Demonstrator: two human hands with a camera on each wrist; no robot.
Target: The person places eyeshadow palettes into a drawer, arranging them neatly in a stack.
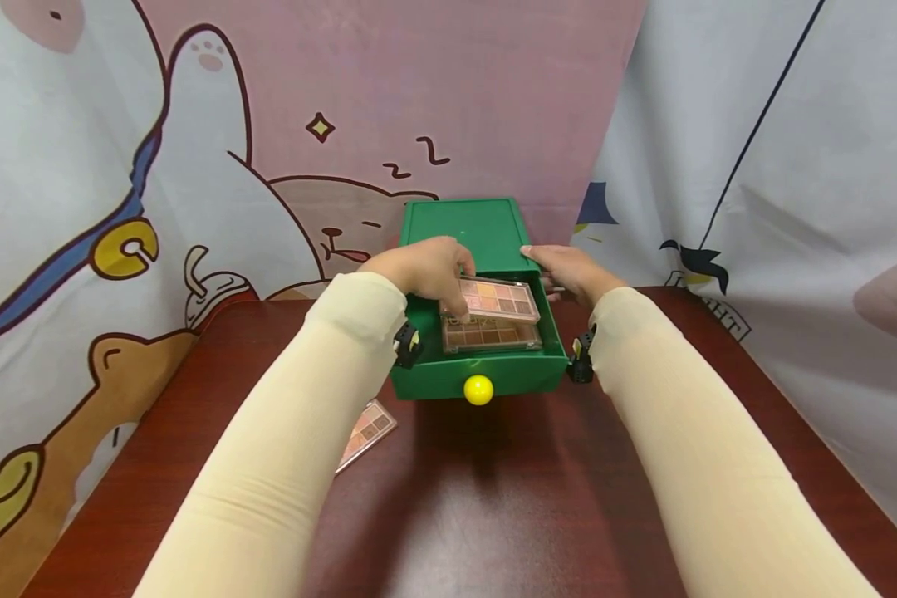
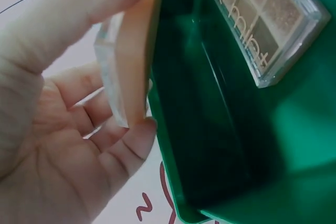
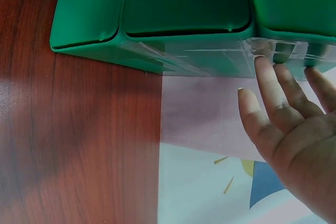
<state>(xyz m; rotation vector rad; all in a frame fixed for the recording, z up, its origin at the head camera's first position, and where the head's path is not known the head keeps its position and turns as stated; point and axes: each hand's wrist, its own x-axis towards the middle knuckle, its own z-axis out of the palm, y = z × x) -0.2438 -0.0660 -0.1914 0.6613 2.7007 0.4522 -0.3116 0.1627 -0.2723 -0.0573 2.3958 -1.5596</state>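
Note:
My left hand [image 1: 433, 270] pinches an eyeshadow palette [image 1: 497, 299] between thumb and fingers, tilted over a pulled-out green drawer [image 1: 478, 375]. In the left wrist view the held palette [image 2: 131, 61] shows its edge, thumb on one side and fingertips on the other. Beneath it a second eyeshadow palette [image 1: 489, 335] with a clear lid and lettering lies in the drawer. My right hand [image 1: 575, 270] is at the right side of the green drawer box [image 1: 463, 228], thumb on its top edge. Its nearly straight fingers [image 3: 273, 87] touch the side wall in the right wrist view.
Another eyeshadow palette [image 1: 368, 432] lies on the dark red wooden table [image 1: 463, 515], partly behind my left sleeve. A yellow ball knob [image 1: 478, 390] sticks out from the drawer front. A printed cartoon cloth [image 1: 389, 91] hangs behind the table.

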